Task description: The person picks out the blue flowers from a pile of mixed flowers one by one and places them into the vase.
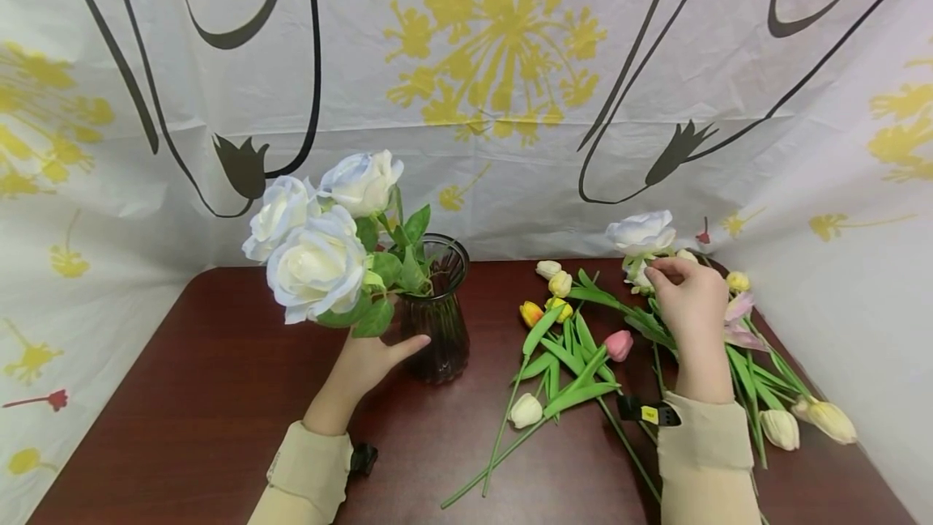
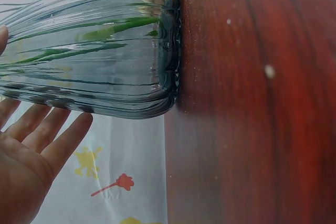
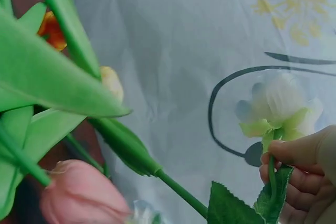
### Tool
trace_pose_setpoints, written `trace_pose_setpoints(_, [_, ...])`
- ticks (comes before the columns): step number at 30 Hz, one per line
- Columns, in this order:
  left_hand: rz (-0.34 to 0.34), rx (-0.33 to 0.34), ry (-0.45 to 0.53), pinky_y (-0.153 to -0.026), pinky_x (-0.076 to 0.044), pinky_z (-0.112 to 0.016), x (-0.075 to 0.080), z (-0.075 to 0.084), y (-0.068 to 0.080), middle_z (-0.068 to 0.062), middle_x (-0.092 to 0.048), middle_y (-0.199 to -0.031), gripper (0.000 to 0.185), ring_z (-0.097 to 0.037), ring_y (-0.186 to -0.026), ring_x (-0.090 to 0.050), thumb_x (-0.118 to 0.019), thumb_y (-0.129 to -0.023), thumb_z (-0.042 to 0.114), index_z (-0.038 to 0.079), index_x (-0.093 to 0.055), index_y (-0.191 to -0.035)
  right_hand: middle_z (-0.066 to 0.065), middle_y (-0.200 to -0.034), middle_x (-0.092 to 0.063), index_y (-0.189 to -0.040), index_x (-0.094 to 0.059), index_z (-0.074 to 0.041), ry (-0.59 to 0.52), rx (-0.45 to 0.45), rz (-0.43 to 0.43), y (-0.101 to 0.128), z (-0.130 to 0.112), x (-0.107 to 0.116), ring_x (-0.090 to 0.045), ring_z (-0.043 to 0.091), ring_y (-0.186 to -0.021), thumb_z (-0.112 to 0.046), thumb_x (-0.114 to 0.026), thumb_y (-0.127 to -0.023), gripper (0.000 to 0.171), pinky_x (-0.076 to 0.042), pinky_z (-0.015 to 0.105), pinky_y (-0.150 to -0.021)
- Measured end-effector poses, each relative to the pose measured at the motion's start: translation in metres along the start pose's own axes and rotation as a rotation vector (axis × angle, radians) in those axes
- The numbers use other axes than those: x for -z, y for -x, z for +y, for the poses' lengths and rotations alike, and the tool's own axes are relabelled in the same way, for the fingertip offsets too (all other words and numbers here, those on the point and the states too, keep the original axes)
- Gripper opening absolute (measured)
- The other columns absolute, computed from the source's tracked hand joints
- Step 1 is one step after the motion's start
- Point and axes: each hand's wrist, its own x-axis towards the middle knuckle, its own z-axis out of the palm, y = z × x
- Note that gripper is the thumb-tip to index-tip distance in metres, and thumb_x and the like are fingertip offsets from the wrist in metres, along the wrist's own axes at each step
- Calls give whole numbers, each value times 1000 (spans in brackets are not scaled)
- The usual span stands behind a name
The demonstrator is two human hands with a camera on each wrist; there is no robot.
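A dark ribbed glass vase point(image 1: 436, 322) stands at the middle of the table with three white roses point(image 1: 317, 266) in it. My left hand point(image 1: 372, 359) lies beside the vase on its left, fingers straight; in the left wrist view this hand point(image 2: 31, 156) is spread just under the vase wall point(image 2: 105, 51). My right hand point(image 1: 688, 294) pinches the stem of a fourth white rose point(image 1: 641, 232) just below its head at the far right. The right wrist view shows the right hand's fingers point(image 3: 302, 174) curled round that stem under the rose head point(image 3: 278, 100).
Loose tulips lie on the dark red table point(image 1: 219, 395) between the vase and my right arm: pink point(image 1: 619, 344), orange-yellow point(image 1: 532, 313), white point(image 1: 526, 410). More cream tulips point(image 1: 824, 420) lie by the right edge. A printed cloth backdrop point(image 1: 510, 104) closes off three sides.
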Motion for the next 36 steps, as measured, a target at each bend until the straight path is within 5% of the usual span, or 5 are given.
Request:
trace_pose_setpoints(6, [-4,10,-1,-106,-32,-47,0,2,1,-22,-31,-147,88,-31,-135,-32,-81,-75,1,-6,-28,-146,14,-81,-70,-93,-75,0,-70,-31,69,1,-6,6,-47,-12,-59,-15,-71,-87,16,-39,19,-60])
trace_pose_setpoints(14, [-5,11,-6,-106,-32,-48,0,2,0,-23,-32,-147,88,-32,-135,-32,-81,-75,2,-6,-28,-146,-26,-67,-57,-98,-74,0,-269,-130,114,4,-16,18,-56,-5,-62,-18,-72,-86,22,-42,12,-57])
trace_pose_setpoints(21, [0,1,-8,-106,-33,-48,0,0,0,-24,-33,-146,88,-32,-134,-33,-81,-75,1,-7,-29,-145,-20,-65,-63,-88,-75,2,-454,-111,232,4,-22,22,-59,-2,-59,-5,-74,-81,10,-44,13,-55])
trace_pose_setpoints(36, [1,9,-19,-105,-33,-49,0,0,0,-24,-33,-145,86,-34,-134,-34,-81,-75,2,-8,-30,-144,3,-66,-68,-80,-71,13,-919,-33,349,6,-29,32,-60,11,-51,14,-70,-77,4,-50,16,-54])
